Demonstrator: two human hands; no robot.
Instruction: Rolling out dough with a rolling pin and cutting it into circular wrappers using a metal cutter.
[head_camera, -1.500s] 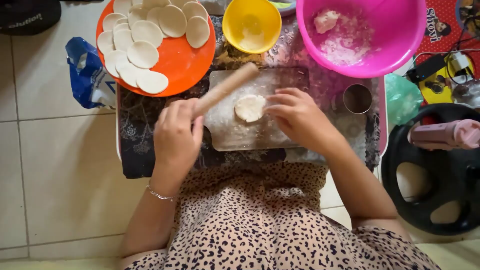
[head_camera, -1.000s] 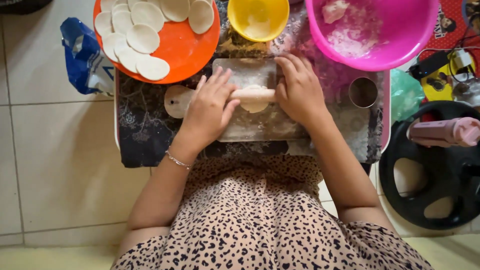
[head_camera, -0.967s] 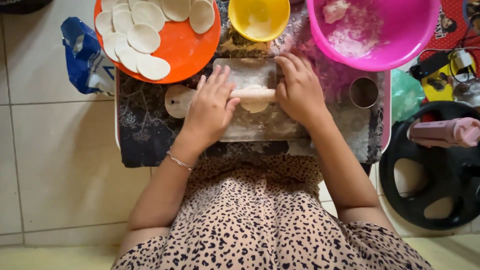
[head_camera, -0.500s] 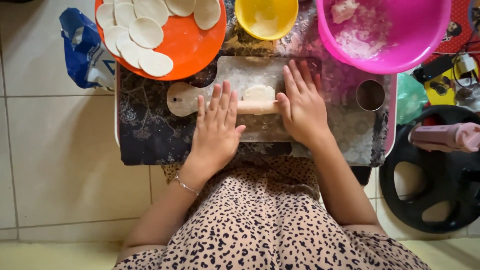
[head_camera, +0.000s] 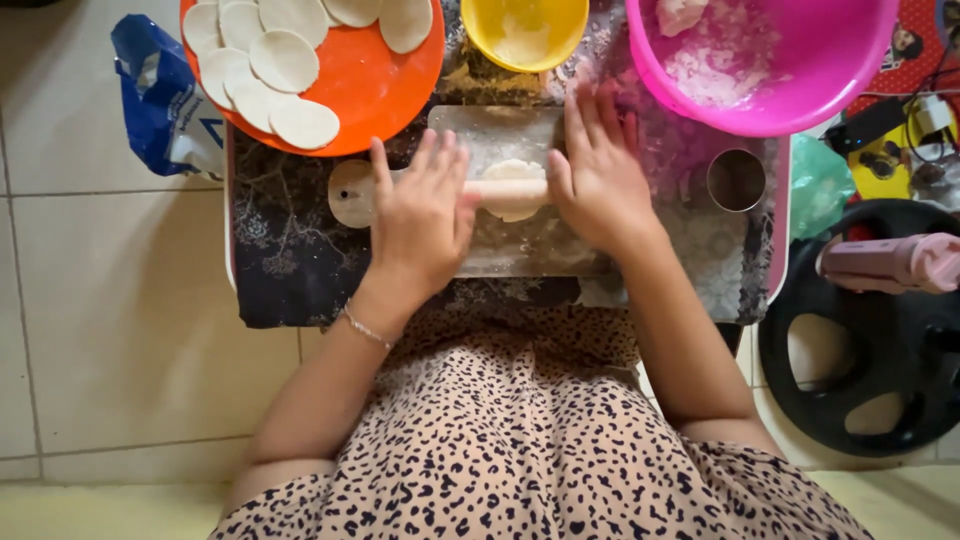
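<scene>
**Rolling pin lies crosswise, both palms flat on top**

So the wooden rolling pin (head_camera: 505, 190) runs left to right across the clear board (head_camera: 500, 130), long axis square to the person's forearms; the dough round (head_camera: 512, 172) sits right under its middle, peeking out above and below the pin. The left hand (head_camera: 420, 225) lies over the left stretch of the pin, the right hand (head_camera: 600, 180) over the right stretch; both are spread flat, fingers pointing away from the body, so neither grip is closed on anything; it's palm pressure, not a grasp. The dough is between the two hands, about equally near each, maybe a touch closer to the right thumb. Any roll would go toward or away from the body, across that axis.

Hard to make out: most of the pin is buried under the palms; only the rounded left end (head_camera: 350, 192) and the short middle bit show; the right end is hidden completely. I can't tell how thin the dough is, or how much of it the pin covers.

Around it on the tabletop (head_camera: 290, 270), which has a dark patterned cover: an orange plate (head_camera: 380, 85) with flat white rounds (head_camera: 285, 60), cut off at the top; a yellow bowl (head_camera: 525, 30); a pink bowl (head_camera: 790, 70) with flour and a dough lump; a metal ring cutter (head_camera: 736, 180) just right of the right hand.
</scene>
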